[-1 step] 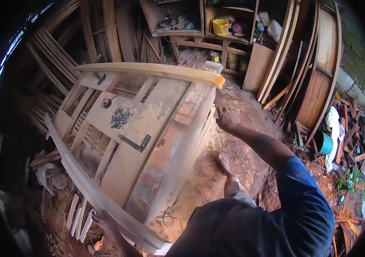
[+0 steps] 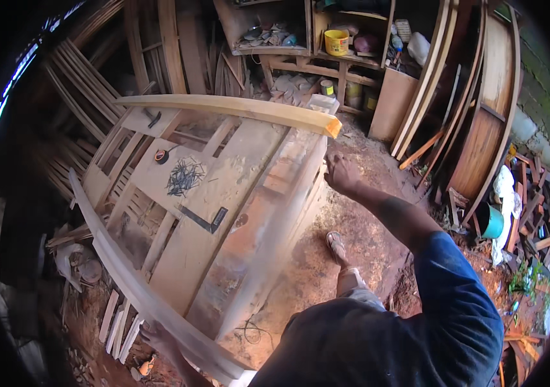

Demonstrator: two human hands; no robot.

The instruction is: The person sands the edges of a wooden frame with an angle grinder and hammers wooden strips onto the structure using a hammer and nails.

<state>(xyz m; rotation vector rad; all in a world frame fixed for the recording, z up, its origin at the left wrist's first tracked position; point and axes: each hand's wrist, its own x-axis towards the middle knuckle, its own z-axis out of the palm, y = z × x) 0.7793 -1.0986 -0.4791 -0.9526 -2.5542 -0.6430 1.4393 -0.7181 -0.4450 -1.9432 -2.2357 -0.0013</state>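
Basically the near timber beam (image 2: 134, 287) slants far-L to near-R along the workbench (image 2: 226, 267), L hand (image 2: 159, 337) closest at its outer edge, R hand (image 2: 341, 173) curled opp. side, can't tell if either's gripping tbh.

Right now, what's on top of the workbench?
Hammer, tape measure, heap of dark nails, L-shaped square; long beams at far and left edges. Board directly under the nails is covered, unseen.
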